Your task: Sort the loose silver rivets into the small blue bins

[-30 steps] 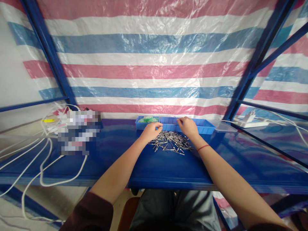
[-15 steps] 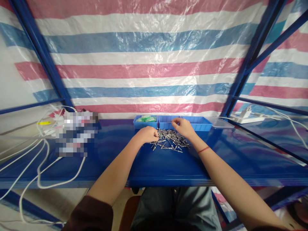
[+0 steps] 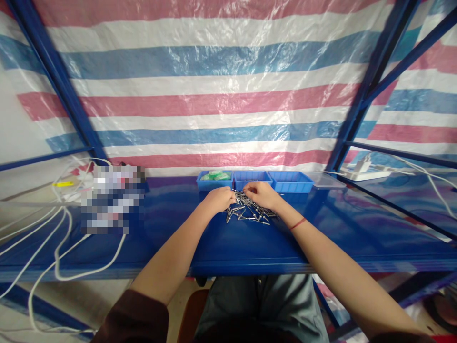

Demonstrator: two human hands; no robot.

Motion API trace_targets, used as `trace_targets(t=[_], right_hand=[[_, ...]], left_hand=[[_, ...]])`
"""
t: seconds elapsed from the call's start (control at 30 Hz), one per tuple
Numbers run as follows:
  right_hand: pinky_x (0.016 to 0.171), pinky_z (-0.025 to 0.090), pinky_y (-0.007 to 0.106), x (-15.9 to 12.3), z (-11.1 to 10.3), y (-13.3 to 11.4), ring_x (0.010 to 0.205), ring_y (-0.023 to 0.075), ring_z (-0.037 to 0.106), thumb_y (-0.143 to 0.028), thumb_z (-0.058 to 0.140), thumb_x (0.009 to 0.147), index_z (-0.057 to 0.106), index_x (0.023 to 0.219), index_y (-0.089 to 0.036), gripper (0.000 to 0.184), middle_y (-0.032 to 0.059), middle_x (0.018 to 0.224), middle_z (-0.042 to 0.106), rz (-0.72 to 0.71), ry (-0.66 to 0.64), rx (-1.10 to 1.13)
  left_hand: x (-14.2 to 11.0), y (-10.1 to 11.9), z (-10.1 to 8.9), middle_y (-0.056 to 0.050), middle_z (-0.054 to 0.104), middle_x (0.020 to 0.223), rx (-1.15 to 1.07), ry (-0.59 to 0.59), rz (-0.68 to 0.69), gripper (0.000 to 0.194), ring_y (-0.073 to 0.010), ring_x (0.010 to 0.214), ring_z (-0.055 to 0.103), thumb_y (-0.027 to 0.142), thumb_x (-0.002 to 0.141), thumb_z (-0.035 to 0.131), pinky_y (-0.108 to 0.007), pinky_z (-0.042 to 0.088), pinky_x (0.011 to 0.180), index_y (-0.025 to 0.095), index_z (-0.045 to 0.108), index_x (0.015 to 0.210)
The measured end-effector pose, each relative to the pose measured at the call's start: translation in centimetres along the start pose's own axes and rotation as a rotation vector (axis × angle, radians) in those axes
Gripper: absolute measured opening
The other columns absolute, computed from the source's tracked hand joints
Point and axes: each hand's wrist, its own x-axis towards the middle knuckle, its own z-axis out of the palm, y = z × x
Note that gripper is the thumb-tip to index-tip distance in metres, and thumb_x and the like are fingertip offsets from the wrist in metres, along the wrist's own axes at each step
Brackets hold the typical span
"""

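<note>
We see one pile of blind rivets (image 3: 250, 212) on one blue tabletop (image 3: 246, 250); its pieces overlap too much for us to count. Behind the pile stand three blue plastic bins in a row: a left bin (image 3: 214, 186) holding green plastic packaging (image 3: 216, 176), a middle bin (image 3: 253, 172), partly hidden by a hand, and a right bin (image 3: 291, 187). Farther right of the pile we find one clear plastic tray or lid (image 3: 327, 181) and, beyond that, one white power strip (image 3: 369, 176).

Our two forearms reach forward and slant inward toward the pile. Our left hand (image 3: 220, 200) is at its left edge, palm down, fingers curled; we cannot tell whether they hold a rivet. Our right hand (image 3: 262, 195) bends over its back right part, thumb and forefinger narrowly apart, their tips too blurred for us to tell what they grip. One red cord bracelet (image 3: 297, 223) circles the right wrist.
</note>
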Motion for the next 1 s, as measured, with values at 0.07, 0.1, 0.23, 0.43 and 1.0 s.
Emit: trace_targets(t=[0.07,0.1,0.23,0.43,1.0], right_hand=[[0.061,0.04,0.024,0.0,0.0,0.1,0.063,0.0127,0.057,-0.018,0.047,0.079,0.068,0.078,-0.016,0.021,0.0025,0.073,0.068,-0.009,-0.009,0.014],[0.061,0.04,0.024,0.0,0.1,0.2,0.062,0.0126,0.057,-0.018,0.048,0.078,0.068,0.078,-0.016,0.021,0.0023,0.073,0.068,-0.011,-0.008,0.025],[0.066,0.043,0.026,0.2,0.4,0.5,0.066,0.0129,0.058,-0.017,0.053,0.074,0.069,0.084,-0.015,0.019,0.0028,0.076,0.069,-0.003,0.008,0.161],[0.067,0.046,0.028,0.4,0.6,0.1,0.069,0.0138,0.06,-0.03,0.061,0.072,0.067,0.081,-0.014,0.02,0.0057,0.079,0.069,0.041,0.068,0.526],[0.062,0.045,0.026,0.3,0.4,-0.6,0.065,0.0138,0.058,-0.037,0.056,0.079,0.068,0.081,-0.015,0.025,0.004,0.073,0.067,0.006,0.294,0.338]], left_hand=[[0.0,-0.2,0.1,-0.005,0.059,0.088,-0.029,0.032,0.0,0.02,-0.0183,0.084,0.058,0.024,0.084,0.045,-0.027,0.043,0.076,0.018,0.064,0.078],[0.1,-0.2,0.1,-0.006,0.059,0.088,-0.057,0.063,0.0,0.021,-0.0186,0.085,0.058,0.024,0.085,0.044,-0.028,0.043,0.078,0.018,0.063,0.079],[0.6,-0.5,0.2,-0.005,0.061,0.087,-0.304,0.206,-0.017,0.019,-0.0176,0.086,0.058,0.023,0.087,0.04,-0.029,0.043,0.08,0.017,0.057,0.085],[1.4,0.4,0.9,-0.001,0.061,0.077,-0.793,0.252,-0.106,0.014,-0.0119,0.064,0.059,0.025,0.087,0.041,-0.026,0.045,0.066,0.016,0.051,0.083],[1.7,1.3,1.6,-0.003,0.066,0.082,-0.865,0.292,-0.101,0.025,-0.0112,0.062,0.06,0.036,0.082,0.053,-0.024,0.047,0.063,0.013,0.061,0.089]])
